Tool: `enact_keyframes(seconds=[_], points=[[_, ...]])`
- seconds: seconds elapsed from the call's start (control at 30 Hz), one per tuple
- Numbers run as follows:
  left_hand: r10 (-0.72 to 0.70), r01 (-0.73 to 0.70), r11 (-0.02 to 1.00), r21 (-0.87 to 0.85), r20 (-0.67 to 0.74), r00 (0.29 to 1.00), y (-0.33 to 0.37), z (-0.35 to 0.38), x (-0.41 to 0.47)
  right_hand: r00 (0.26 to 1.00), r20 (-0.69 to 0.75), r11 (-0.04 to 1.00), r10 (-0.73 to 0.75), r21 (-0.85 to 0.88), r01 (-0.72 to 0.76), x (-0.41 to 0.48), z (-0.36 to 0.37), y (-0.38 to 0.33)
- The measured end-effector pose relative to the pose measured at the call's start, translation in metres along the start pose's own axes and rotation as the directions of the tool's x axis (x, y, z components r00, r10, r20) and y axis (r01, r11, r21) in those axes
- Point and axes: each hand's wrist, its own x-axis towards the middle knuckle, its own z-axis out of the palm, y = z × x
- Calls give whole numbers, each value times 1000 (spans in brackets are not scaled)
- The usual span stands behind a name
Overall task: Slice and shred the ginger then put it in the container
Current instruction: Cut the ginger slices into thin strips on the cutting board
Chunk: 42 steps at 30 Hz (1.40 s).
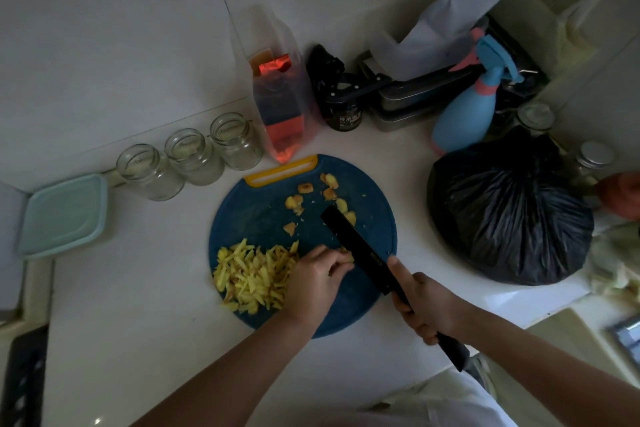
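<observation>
Head view: shredding, pinching a ginger slice in curled left hand fingers, gripping the knife in the right hand, likely needing thin cuts next.

Board far edge hemmed by three glass jars and orange packet; right side blocked by black bag. Bare counter found left of board, up to lidded container.

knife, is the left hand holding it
No, the right hand grips the knife by its handle; the left hand pinches ginger on the cutting board.
</observation>
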Motion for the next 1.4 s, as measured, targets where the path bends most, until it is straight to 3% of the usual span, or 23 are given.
enact_keyframes(seconds=[0.23, 0.63, 0.8, 1.0, 1.4], points=[[-61, 60, 998, -10, -44, 997, 0, 5, -2, 997, -66, 997, 41, -66, -46, 10, 4, -11], [-112, 113, 994, 1, -46, 993, -2, 7, -5, 966, -242, 958, -94, -285, 22, 12, 24, -36], [-144, 143, 989, -32, -61, 988, 7, 2, -3, 954, -257, 960, -155, -265, 84, 5, 25, -21], [-166, 160, 984, -72, -75, 983, 11, 1, -1, 955, -293, 984, -52, -176, -1, -9, 17, 17], [-131, 130, 991, -20, -66, 989, 13, 0, -5, 957, -285, 998, -52, 25, 62, -8, 22, 18]])
